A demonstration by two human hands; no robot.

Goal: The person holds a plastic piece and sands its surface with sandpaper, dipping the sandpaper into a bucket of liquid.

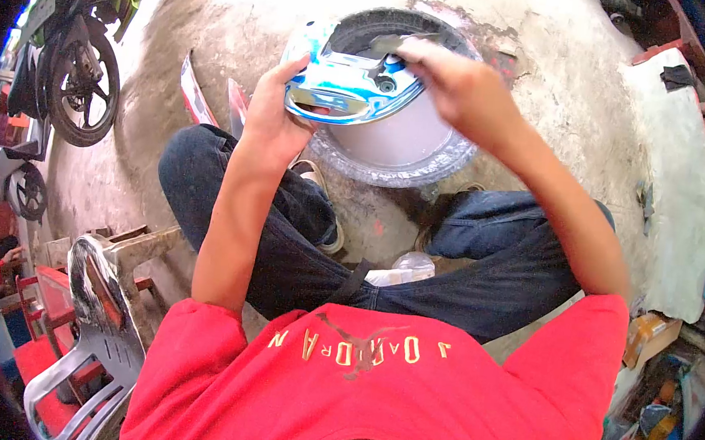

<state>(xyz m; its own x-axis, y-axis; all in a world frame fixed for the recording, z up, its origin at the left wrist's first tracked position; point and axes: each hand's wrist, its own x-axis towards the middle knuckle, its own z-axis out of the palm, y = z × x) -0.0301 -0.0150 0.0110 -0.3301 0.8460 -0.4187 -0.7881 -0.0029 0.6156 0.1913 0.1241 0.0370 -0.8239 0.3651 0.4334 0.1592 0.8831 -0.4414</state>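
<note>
My left hand (278,113) grips the left end of a shiny blue, white and silver motorcycle body panel (344,75), tilted above a round tub. The panel has a long slot near its lower edge and a dark round hole on the right. My right hand (461,83), slightly blurred, is closed at the panel's upper right, pinching a thin dark grey sheet (395,43) whose kind I cannot make out. Below both hands, the tub (436,170) has a grey, worn rim and pale, cloudy contents. The panel and my right hand hide part of it.
Red-and-white panels (198,93) lie on the concrete floor left of the tub. Motorcycles (85,71) stand at the far left. A grey plastic chair (107,341) is at lower left. A clear plastic container (414,265) sits between my legs. Along the right runs a pale board (678,190).
</note>
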